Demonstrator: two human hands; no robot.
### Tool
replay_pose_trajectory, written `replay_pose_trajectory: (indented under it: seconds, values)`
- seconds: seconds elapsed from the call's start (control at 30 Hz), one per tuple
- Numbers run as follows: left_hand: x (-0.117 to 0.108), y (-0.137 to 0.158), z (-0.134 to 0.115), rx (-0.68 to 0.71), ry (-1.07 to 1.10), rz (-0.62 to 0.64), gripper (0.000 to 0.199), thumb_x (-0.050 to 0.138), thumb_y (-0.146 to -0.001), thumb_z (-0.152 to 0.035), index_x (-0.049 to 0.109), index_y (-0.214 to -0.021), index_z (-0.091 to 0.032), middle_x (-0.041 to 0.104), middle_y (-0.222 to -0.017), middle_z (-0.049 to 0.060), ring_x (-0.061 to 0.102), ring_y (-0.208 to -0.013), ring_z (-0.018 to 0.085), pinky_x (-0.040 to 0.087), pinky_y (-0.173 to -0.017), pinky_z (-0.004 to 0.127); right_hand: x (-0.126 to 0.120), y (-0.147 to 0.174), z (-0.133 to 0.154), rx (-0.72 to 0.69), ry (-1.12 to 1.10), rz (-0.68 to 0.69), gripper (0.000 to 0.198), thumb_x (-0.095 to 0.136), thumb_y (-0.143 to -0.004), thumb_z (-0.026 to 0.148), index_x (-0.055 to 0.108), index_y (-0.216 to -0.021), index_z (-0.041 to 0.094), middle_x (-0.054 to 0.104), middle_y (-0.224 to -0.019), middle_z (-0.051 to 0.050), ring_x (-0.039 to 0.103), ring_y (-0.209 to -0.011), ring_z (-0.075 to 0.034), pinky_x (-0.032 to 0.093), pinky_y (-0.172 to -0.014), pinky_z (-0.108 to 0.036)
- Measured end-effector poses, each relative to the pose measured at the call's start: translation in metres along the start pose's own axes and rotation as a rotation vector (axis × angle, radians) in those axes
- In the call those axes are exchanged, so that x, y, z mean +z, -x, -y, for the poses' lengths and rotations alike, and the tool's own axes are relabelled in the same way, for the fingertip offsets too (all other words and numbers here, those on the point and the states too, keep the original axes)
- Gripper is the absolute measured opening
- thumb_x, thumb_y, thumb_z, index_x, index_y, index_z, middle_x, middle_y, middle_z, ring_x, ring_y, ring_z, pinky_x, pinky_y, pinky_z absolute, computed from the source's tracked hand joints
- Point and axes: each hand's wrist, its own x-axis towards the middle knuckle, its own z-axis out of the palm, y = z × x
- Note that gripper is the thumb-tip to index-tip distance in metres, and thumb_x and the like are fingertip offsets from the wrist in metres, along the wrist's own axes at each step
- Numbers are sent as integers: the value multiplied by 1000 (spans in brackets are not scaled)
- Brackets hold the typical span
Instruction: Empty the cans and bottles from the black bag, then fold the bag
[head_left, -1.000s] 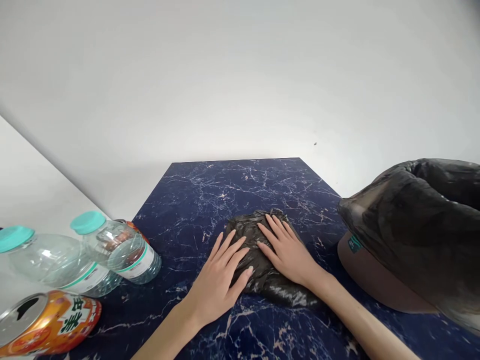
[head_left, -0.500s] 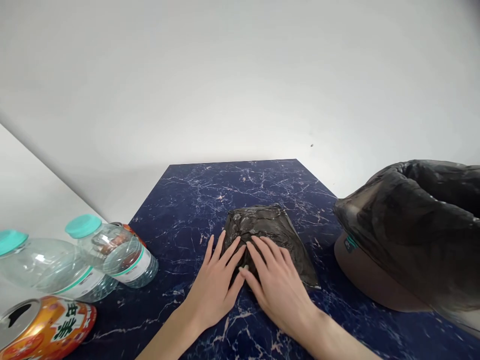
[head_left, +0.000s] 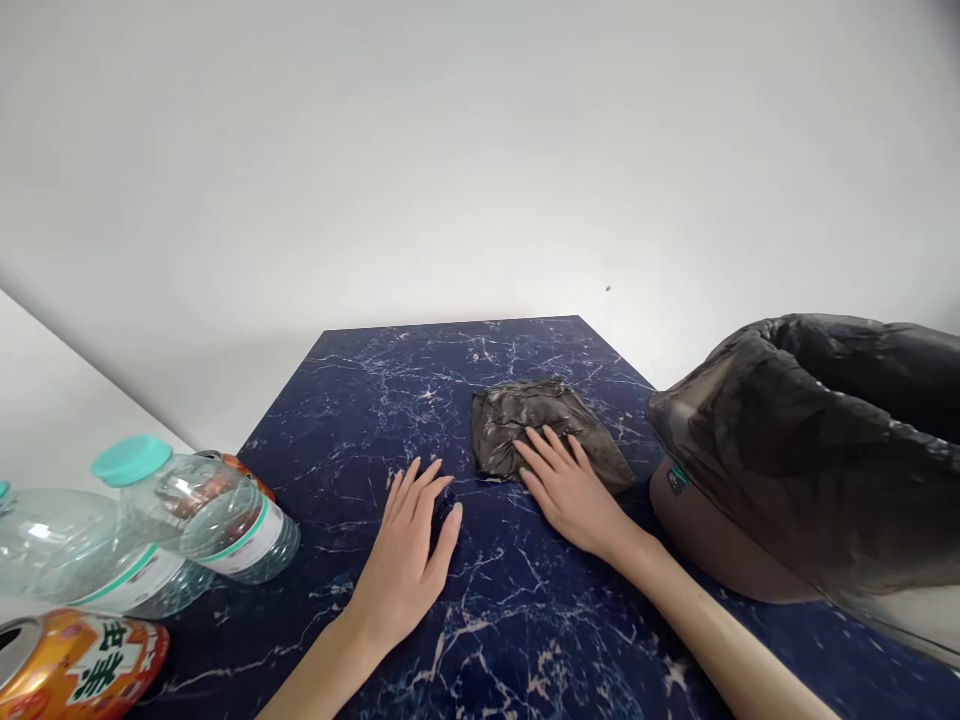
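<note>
A folded black plastic bag point(head_left: 510, 425) lies flat and wrinkled on the dark blue marbled tabletop point(head_left: 390, 400). My right hand point(head_left: 566, 490) rests on its front right part, palm down with the fingers spread. To the left of the bag, apart from it, my left hand point(head_left: 405, 550) is over the tabletop with its fingers stretched out and nothing held. Part of the bag is hidden under my right hand.
At the left stand a clear bottle with a turquoise cap point(head_left: 217, 520), a second clear bottle point(head_left: 82, 550), an orange drink can point(head_left: 90, 660) and another can behind. A brown bin point(head_left: 720, 540) lined with a black bag point(head_left: 787, 430) is at the right. A white wall point(head_left: 480, 160) closes the back.
My right hand has slid the folded bag forward and a little right. My left hand has come off the bag and moved left. The view has turned slightly to the right.
</note>
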Motion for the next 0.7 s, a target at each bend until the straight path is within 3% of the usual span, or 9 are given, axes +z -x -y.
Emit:
replay_pose_trajectory:
  seconds: [0.1, 0.2, 0.33, 0.47, 0.57, 0.7]
  values:
    - [-1, 0, 0, -7, 12, 7, 45, 40, -116, -53, 51, -155, -34, 41, -177, 4, 20, -169, 37, 30, -131, 75, 1, -3, -19, 137, 43, -101, 53, 34, -114, 28, 58, -158, 12, 47, -172, -15, 32, -165, -41, 28, -132, -66]
    - [-2, 1, 0, -14, 19, 16, 44, 41, -116, -53, 54, -154, -34, 42, -177, 4, 23, -169, 38, 31, -131, 74, -2, -1, -14, 210, 49, -177, 52, 33, -112, 22, 63, -152, 9, 55, -164, -21, 40, -160, -42, 38, -126, -63]
    - [-2, 1, 0, 13, 15, -3, 41, 43, -116, -50, 58, -149, -32, 47, -173, 5, 29, -167, 37, 30, -132, 73, -1, 6, 20, 161, 23, -196, 52, 36, -115, 40, 62, -155, 18, 60, -161, -17, 51, -150, -38, 44, -121, -60]
    - [-2, 1, 0, 22, 6, -7, 40, 44, -116, -50, 59, -147, -32, 49, -172, 5, 31, -167, 36, 31, -133, 73, 6, 11, 39, 158, -3, -113, 71, 26, -115, 60, 51, -165, 15, 48, -171, -17, 41, -159, -43, 34, -126, -68]
    - [-1, 1, 0, 0, 2, 13, 41, 43, -115, -52, 60, -147, -32, 49, -172, 4, 31, -167, 37, 32, -132, 73, 9, 8, 27, 208, -14, -42, 78, 19, -115, 62, 47, -167, 12, 38, -177, -15, 31, -165, -42, 25, -132, -66]
    - [-2, 1, 0, -14, 3, 42, 43, 41, -115, -54, 61, -147, -33, 48, -172, 3, 29, -167, 37, 31, -132, 73, 9, 1, -4, 345, -34, -24, 80, 20, -114, 64, 47, -167, 10, 37, -177, -17, 29, -165, -43, 21, -133, -67]
